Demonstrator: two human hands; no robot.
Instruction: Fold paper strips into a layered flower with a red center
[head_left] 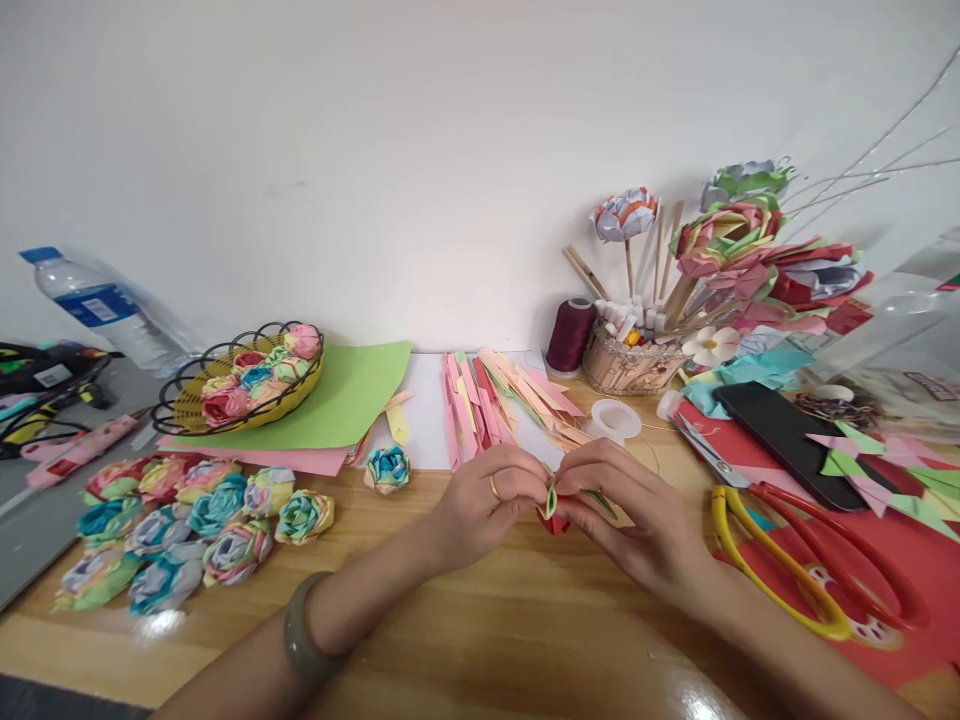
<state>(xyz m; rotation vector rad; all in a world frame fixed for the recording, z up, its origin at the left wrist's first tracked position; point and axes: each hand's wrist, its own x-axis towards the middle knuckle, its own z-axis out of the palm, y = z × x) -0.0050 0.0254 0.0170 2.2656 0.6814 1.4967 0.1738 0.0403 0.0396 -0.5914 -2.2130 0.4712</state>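
Observation:
A small red and green folded paper piece point(553, 518) is pinched between both hands above the wooden table. My left hand point(491, 500), with a ring on one finger, grips its left side with closed fingers. On the right side, my right hand point(626, 505) holds the same piece between thumb and fingers. Folded strips of pink, yellow and green paper point(484, 405) lie on a white sheet just beyond the hands. A blue and yellow paper rosette point(388, 468) sits to the left of my left hand.
Several paper rosettes point(236, 545) and a yellow basket of more point(187, 405) are at left, near a tilted bottle point(105, 305). At right are scissors point(787, 570), a black phone point(795, 440), a tape roll point(615, 420), maroon thread point(571, 335) and a holder point(630, 362) with paper flowers.

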